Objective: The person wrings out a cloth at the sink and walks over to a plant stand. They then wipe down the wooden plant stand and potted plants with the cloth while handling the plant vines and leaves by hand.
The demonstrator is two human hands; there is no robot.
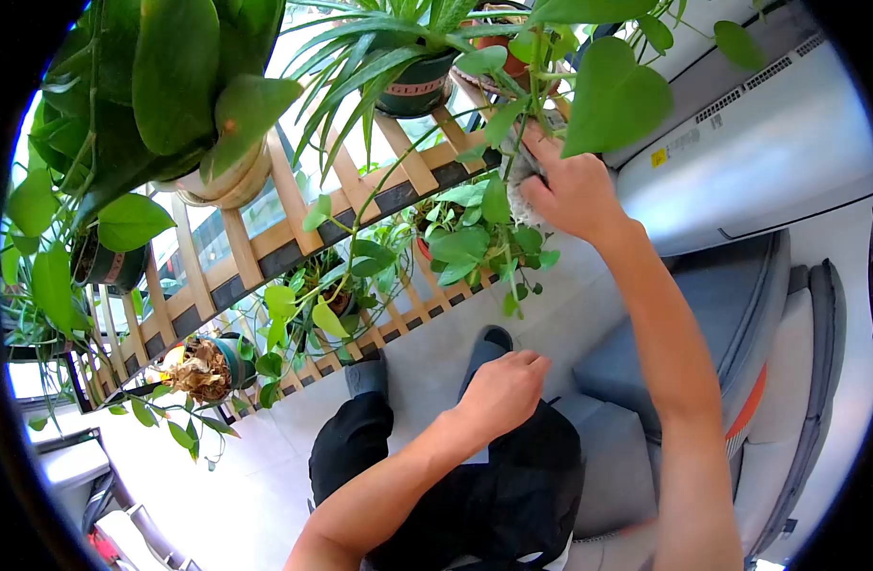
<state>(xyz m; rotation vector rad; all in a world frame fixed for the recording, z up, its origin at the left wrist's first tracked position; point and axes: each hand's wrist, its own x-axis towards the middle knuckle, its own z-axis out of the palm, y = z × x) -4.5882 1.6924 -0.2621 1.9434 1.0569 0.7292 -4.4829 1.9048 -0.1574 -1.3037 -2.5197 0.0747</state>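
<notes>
My right hand (575,190) reaches up to the end of the slatted wooden plant shelf (408,162). Its fingers press a greyish-white cloth (520,176) against the shelf end, partly behind leaves. A broad heart-shaped leaf (619,95) hangs just above that hand. Lower down, my left hand (503,392) is held over my lap in a loose fist, away from the shelf; nothing shows in it, though its palm side is hidden. Close to my right hand on the shelf stand a dark green pot (417,88) with a spiky-leaved plant and a reddish-brown pot (517,68).
Trailing vines (360,238) hang across the shelf front. A lower slatted tier (408,309) carries more pots, one with dried brown leaves (203,369). At right are a white appliance (760,143) and a grey-blue cushioned seat (684,314). A large-leaved plant (175,76) fills the upper left.
</notes>
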